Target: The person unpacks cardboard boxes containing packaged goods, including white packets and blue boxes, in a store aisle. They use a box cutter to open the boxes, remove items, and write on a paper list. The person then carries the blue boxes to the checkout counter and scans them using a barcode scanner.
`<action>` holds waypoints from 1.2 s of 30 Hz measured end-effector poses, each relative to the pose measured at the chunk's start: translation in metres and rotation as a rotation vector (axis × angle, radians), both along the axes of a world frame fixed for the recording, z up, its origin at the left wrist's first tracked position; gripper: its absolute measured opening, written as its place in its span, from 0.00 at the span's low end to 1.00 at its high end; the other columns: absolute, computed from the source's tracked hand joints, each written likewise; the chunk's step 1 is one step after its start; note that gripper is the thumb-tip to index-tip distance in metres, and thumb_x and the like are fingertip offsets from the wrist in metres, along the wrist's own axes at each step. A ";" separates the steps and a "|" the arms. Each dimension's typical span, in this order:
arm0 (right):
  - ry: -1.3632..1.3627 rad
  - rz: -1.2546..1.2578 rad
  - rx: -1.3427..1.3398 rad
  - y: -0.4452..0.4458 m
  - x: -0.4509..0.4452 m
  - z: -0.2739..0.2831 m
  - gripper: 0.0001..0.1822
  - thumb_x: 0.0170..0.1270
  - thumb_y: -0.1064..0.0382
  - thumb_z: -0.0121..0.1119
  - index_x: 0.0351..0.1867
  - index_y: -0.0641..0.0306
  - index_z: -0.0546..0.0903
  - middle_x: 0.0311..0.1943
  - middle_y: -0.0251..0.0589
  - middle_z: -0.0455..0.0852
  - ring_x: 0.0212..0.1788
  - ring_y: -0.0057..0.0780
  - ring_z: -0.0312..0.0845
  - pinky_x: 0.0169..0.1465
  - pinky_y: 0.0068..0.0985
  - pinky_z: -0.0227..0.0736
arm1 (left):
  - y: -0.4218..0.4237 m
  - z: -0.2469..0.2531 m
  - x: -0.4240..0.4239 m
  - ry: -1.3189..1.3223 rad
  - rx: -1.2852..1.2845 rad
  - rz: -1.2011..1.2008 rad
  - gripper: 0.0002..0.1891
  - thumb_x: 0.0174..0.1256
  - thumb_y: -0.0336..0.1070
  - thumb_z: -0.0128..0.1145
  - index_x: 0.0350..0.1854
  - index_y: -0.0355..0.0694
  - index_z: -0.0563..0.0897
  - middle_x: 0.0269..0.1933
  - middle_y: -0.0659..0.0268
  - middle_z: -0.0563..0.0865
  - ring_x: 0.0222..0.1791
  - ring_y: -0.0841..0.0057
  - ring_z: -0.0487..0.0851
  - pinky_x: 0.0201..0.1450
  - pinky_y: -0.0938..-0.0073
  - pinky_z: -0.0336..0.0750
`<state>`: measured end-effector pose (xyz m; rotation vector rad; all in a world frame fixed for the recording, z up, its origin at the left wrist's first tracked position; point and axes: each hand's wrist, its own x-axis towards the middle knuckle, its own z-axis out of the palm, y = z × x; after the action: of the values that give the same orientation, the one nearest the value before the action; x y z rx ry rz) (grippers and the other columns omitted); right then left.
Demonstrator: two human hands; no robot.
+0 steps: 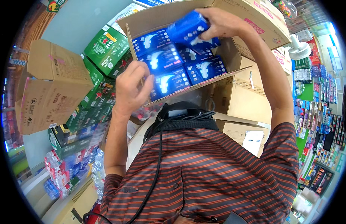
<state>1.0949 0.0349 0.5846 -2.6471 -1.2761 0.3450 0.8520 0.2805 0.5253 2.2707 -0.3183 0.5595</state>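
An open cardboard carton stands before me with several blue packs of sanitary pads packed in it. My right hand grips one blue pack by its right end, tilted and blurred, above the packs at the carton's far side. At the near left, my left hand has its fingers and thumb around the carton's left wall. Part of that wall is hidden behind the hand.
Green beer cartons are stacked at the left, beside a brown carton. Closed cartons stand at the right, a small knife on one. Stocked shelves line the far right. A black cable hangs down my front.
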 end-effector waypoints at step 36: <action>-0.184 -0.084 0.873 -0.031 -0.087 0.013 0.47 0.49 0.48 0.84 0.70 0.58 0.74 0.74 0.54 0.69 0.77 0.52 0.64 0.76 0.44 0.65 | -0.021 0.072 0.093 0.522 -0.993 -0.211 0.48 0.55 0.36 0.68 0.81 0.39 0.62 0.61 0.58 0.82 0.61 0.69 0.81 0.62 0.64 0.77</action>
<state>1.0076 0.0036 0.5972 -1.9813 -1.0206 -0.3993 0.9448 0.2597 0.5974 1.3157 0.0075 -0.0319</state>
